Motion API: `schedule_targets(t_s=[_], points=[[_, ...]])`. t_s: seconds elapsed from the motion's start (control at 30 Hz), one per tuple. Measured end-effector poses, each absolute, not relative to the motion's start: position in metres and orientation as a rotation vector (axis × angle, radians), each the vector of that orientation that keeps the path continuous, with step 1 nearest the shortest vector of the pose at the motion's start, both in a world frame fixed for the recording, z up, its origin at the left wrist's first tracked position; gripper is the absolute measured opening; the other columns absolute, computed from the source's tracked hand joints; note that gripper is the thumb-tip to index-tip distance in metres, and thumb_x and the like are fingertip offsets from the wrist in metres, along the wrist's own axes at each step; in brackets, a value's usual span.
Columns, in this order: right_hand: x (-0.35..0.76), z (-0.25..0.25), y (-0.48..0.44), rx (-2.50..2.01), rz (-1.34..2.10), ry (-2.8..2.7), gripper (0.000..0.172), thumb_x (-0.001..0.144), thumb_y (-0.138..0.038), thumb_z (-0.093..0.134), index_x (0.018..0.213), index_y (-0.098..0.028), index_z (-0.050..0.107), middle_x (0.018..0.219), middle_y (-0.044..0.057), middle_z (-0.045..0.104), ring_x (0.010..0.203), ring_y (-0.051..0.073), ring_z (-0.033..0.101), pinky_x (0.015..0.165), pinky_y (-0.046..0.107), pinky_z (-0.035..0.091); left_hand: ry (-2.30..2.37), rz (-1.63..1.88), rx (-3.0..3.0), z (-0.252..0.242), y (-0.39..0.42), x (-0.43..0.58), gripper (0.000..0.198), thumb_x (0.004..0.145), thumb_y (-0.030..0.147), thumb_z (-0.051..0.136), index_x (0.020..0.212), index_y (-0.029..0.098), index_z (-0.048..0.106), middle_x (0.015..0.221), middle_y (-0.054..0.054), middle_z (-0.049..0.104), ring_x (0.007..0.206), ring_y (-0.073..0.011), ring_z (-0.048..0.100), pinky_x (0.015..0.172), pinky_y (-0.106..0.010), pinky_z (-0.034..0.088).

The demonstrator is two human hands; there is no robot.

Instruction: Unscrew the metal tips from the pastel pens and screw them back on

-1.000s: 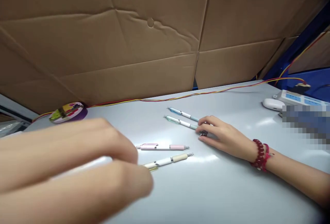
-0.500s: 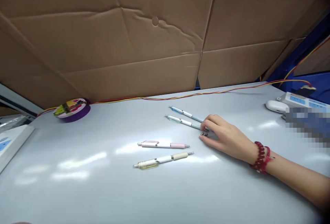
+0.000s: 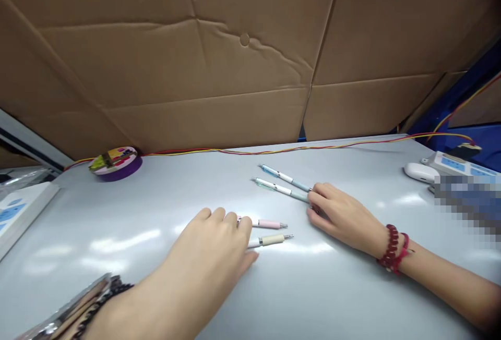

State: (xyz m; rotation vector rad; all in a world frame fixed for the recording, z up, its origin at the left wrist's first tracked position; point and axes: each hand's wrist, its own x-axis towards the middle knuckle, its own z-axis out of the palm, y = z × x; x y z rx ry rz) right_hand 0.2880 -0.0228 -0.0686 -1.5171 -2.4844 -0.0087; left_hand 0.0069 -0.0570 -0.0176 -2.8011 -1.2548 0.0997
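My left hand (image 3: pixel 213 243) lies palm down over the left parts of a pink-and-white pen (image 3: pixel 269 224) and a cream-and-white pen (image 3: pixel 272 239). Its fingertips are hidden, so its grip does not show; the thumb points right, below the cream pen. My right hand (image 3: pixel 340 217) has curled fingers closed at the right end of a green-and-white pen (image 3: pixel 279 189), whose tip they cover. Just above, a blue-and-white pen (image 3: pixel 282 175) ends against the same fingers. All these pens lie on the grey-white table (image 3: pixel 282 298).
Cardboard (image 3: pixel 195 69) walls off the back, with red and yellow wires (image 3: pixel 235 151) along its foot. A round purple tin (image 3: pixel 119 170) stands back left. Power strips (image 3: pixel 23 209) sit at both sides, a white case (image 3: pixel 420 172) at right. A shiny brown-striped item (image 3: pixel 74 311) shows beside my left wrist.
My left hand has come in from the lower left and now covers part of the pink and cream pens. My right hand stays at the green and blue pens. The view has shifted slightly.
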Motion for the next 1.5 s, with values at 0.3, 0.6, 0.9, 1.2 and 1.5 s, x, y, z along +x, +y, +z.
schedule_targets(t_s=[0.3, 0.6, 0.9, 1.2, 1.5], points=[[0.285, -0.074, -0.020, -1.517, -0.034, -2.475, 0.027, 0.089, -0.024, 0.042, 0.064, -0.019, 0.049, 0.074, 0.003, 0.049, 0.067, 0.017, 0.049, 0.058, 0.029, 0.041, -1.089, 0.158, -2.998, -0.052, -0.043, 0.007, 0.011, 0.090, 0.022, 0.045, 0.080, 0.019, 0.049, 0.080, -0.004, 0.058, 0.072, -0.0230, 0.056, 0.064, -0.034, 0.043], [0.294, -0.061, -0.024, -1.411, -0.070, -2.355, 0.015, 0.089, -0.024, 0.045, 0.080, -0.019, 0.056, 0.094, 0.009, 0.057, 0.079, 0.021, 0.054, 0.066, 0.034, 0.044, -1.122, -0.539, -3.222, -0.068, -0.036, -0.001, 0.015, 0.092, 0.023, 0.040, 0.077, 0.021, 0.042, 0.065, 0.003, 0.051, 0.056, -0.0138, 0.045, 0.054, -0.024, 0.032], [0.278, -0.047, -0.048, -0.964, 0.472, -2.242, 0.010, 0.086, -0.013, 0.047, 0.090, -0.020, 0.052, 0.077, 0.002, 0.058, 0.069, 0.013, 0.052, 0.063, 0.026, 0.046, -1.034, -0.598, -3.228, -0.069, -0.036, 0.001, 0.015, 0.093, 0.022, 0.038, 0.080, 0.020, 0.045, 0.064, 0.003, 0.052, 0.054, -0.0141, 0.046, 0.051, -0.024, 0.031], [0.270, -0.059, -0.053, -0.922, 0.495, -2.366, 0.012, 0.088, -0.015, 0.049, 0.098, -0.019, 0.055, 0.083, 0.004, 0.064, 0.073, 0.014, 0.056, 0.064, 0.024, 0.047, -0.987, -0.505, -3.198, -0.070, -0.037, 0.002, 0.017, 0.092, 0.022, 0.037, 0.076, 0.020, 0.043, 0.063, 0.002, 0.052, 0.054, -0.0148, 0.046, 0.052, -0.025, 0.028], [0.270, -0.060, -0.055, -0.697, 0.135, -2.346, 0.020, 0.088, -0.009, 0.050, 0.106, -0.016, 0.057, 0.078, 0.005, 0.066, 0.063, 0.014, 0.057, 0.055, 0.025, 0.045, -1.019, -0.487, -3.340, -0.066, -0.040, 0.001, 0.021, 0.094, 0.026, 0.038, 0.074, 0.020, 0.042, 0.061, 0.004, 0.049, 0.055, -0.0134, 0.044, 0.054, -0.024, 0.029]])
